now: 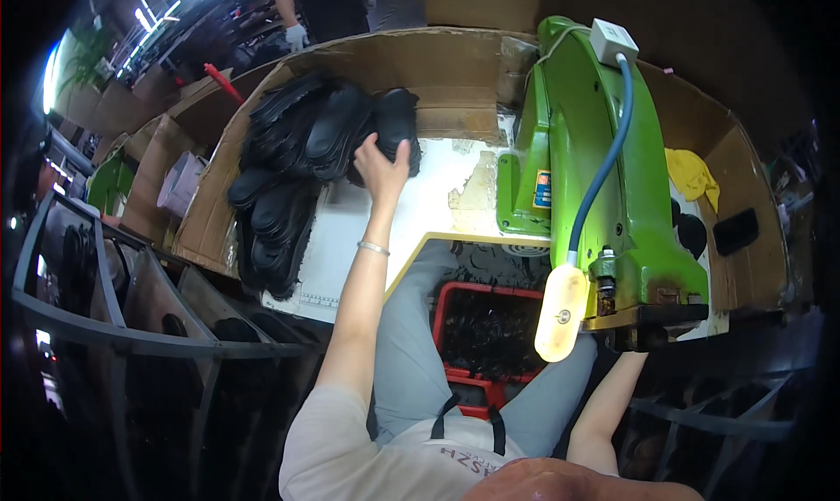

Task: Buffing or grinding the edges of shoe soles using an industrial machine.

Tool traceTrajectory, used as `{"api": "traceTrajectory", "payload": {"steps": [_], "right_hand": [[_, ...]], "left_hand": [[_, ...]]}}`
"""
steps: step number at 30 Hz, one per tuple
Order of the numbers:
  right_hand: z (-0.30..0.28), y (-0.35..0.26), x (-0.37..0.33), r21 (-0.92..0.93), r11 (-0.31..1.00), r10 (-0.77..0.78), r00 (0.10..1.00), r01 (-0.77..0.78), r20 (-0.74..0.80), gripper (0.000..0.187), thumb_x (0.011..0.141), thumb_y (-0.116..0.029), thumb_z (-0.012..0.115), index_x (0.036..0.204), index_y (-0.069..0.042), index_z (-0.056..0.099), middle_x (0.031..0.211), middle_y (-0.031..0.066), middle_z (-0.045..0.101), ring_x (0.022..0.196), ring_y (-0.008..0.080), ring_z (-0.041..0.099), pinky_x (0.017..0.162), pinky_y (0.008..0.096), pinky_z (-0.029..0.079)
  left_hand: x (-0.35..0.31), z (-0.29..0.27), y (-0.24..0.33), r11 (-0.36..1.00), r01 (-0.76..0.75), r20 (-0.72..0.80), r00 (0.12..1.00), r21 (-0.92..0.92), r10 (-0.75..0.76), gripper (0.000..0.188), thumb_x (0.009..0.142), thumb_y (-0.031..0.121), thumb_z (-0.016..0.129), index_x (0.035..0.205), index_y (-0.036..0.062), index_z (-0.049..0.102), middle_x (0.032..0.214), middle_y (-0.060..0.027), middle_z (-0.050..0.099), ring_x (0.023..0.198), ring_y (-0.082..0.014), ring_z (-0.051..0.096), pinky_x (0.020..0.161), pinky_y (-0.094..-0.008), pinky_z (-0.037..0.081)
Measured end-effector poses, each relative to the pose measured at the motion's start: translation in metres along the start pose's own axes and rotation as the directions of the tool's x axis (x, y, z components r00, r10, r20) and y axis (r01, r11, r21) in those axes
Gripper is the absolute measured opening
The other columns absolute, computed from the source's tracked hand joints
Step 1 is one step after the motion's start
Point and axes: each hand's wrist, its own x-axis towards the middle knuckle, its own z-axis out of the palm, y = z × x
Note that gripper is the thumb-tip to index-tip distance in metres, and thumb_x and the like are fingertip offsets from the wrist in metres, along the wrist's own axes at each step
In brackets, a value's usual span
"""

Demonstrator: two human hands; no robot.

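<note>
My left hand (382, 170) reaches over the white work surface to the near end of a stack of black shoe soles (398, 116). Its thumb and fingers are spread, with black sole showing between them; I cannot make out a firm grip. More soles (328, 125) are piled to the left, and further stacks (278, 221) run down the table's left side. My right forearm (604, 405) rises toward the head of a green machine (599, 151). The right hand is hidden in the dark behind that head, so its fingers do not show.
A cardboard wall (464, 68) rims the table. From the machine hangs a lit yellow-white lamp (562, 313) on a blue cable (604, 160). Between my knees stands a red crate (442, 326) of black scraps. A yellow cloth (691, 177) lies right; a gloved person (328, 11) stands beyond.
</note>
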Motion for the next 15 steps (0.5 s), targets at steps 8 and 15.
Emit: {"api": "traceTrajectory", "payload": {"steps": [8,15], "right_hand": [[-0.012,-0.002,-0.016,-0.096,0.915,-0.374,0.913,0.391,0.162,0.058,0.095,-0.042,0.022,0.125,0.002,0.047,0.123,0.0178,0.050,0.109,0.0311,0.050,0.094,0.0443,0.042],[-0.046,0.016,-0.088,0.139,0.965,0.192,0.957,-0.224,0.216,0.041,0.084,-0.011,0.061,0.120,-0.002,0.045,0.097,0.0190,0.060,0.068,0.0188,0.060,0.062,0.0305,0.053]], "left_hand": [[0.008,0.000,0.002,1.000,-0.014,-0.166,0.986,-0.019,0.011,0.049,0.067,0.030,0.078,0.106,0.0064,0.060,0.105,-0.0129,0.057,0.100,-0.0307,0.052,0.088,-0.0411,0.041],[-0.126,-0.153,0.062,0.911,-0.101,0.099,0.983,-0.399,0.152,0.045,0.065,0.013,0.075,0.105,0.0003,0.056,0.102,-0.0155,0.060,0.093,-0.0252,0.059,0.084,-0.0339,0.045]]}}
